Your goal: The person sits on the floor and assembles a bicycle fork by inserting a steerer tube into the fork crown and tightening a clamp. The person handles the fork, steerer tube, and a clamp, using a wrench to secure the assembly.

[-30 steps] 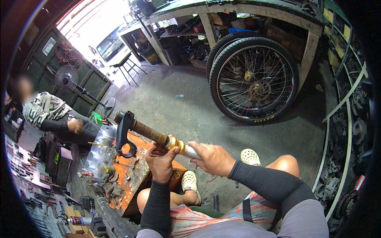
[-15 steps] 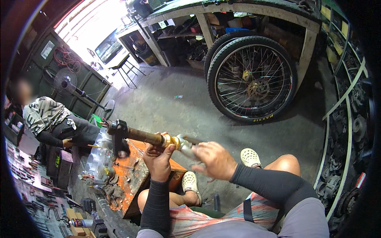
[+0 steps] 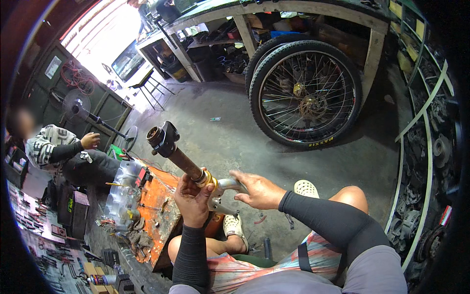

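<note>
A metal piece that looks like a bicycle fork [image 3: 184,160] is held tilted in front of me, its rusty brown tube pointing up and left. A black clamp [image 3: 164,139] sits near the tube's top end. Gold rings [image 3: 209,179] circle its lower end, below which silver arms [image 3: 223,208] branch out. My left hand [image 3: 192,200] is closed around the gold rings and the tube's lower end. My right hand [image 3: 258,189] lies over one silver arm, which passes between thumb and fingers; the palm hides its far end.
An orange worn bench [image 3: 159,188] bears clear plastic containers [image 3: 117,188], rags and small parts. Two bicycle wheels [image 3: 304,95] lean against the wooden workbench [image 3: 364,51]. A person [image 3: 58,152] sits at the left near a fan [image 3: 76,104]. Shelves of metal parts [image 3: 416,196] line the right.
The fork's tube has swung more upright, its clamp end moving right and up. My blurred right hand now lies on the silver arm. The seated person's hand has risen.
</note>
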The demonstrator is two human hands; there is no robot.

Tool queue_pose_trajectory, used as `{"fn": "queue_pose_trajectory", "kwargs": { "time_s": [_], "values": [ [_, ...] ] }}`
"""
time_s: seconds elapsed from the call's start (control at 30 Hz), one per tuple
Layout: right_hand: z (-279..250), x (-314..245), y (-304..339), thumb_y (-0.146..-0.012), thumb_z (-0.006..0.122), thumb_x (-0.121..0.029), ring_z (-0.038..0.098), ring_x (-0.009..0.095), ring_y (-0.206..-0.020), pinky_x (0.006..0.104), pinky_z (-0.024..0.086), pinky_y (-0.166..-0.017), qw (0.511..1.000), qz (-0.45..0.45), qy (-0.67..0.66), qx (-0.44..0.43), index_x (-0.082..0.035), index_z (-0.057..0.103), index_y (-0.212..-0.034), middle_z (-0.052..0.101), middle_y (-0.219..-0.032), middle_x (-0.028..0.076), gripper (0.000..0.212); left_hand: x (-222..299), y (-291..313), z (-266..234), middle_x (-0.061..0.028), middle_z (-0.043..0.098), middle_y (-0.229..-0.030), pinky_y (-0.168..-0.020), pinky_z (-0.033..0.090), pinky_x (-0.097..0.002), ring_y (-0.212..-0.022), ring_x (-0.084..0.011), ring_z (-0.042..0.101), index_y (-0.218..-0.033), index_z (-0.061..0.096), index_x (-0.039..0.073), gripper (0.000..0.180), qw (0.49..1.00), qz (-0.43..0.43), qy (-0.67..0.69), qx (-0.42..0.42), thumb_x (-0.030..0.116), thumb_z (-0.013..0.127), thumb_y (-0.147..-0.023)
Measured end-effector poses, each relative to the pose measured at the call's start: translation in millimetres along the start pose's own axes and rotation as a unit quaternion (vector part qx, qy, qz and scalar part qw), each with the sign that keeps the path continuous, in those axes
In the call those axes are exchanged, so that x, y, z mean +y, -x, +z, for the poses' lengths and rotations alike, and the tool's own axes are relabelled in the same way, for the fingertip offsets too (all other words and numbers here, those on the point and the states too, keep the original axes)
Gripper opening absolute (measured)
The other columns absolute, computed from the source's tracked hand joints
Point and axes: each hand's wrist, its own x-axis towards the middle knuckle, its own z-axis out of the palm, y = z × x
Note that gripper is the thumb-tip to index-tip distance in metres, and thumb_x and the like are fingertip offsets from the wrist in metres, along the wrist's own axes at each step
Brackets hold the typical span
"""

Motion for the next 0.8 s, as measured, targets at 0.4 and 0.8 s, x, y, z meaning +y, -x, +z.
{"fn": "queue_pose_trajectory", "kwargs": {
  "time_s": [0.4,0.8],
  "values": [
    [-31,-8,-1,-0.097,0.072,-0.013,0.074,0.043,-0.114,0.0531,0.058,-0.099,0.991,0.058,-0.014,-0.117,-0.001,0.061,-0.137,0.075,-0.119,0.022,0.043,-10,2,-11,-0.0164,0.077,-0.132,-0.108,0.060,-0.0428,-0.121,-0.0268,0.075,-0.146,0.062,-0.003,0.066,0.990,-0.065,0.085,-0.094,0.017,0.094,-0.092],
    [-19,-6,18,-0.094,0.071,-0.006,0.073,0.044,-0.112,0.0524,0.060,-0.097,0.994,-0.081,0.069,0.020,0.000,0.062,-0.135,0.073,-0.119,0.023,0.042,13,-20,-47,-0.0037,0.070,-0.125,-0.103,0.055,-0.0309,-0.113,-0.0143,0.067,-0.138,0.070,0.002,0.060,0.945,-0.219,-0.076,-0.231,0.008,0.096,-0.084]
  ]
}}
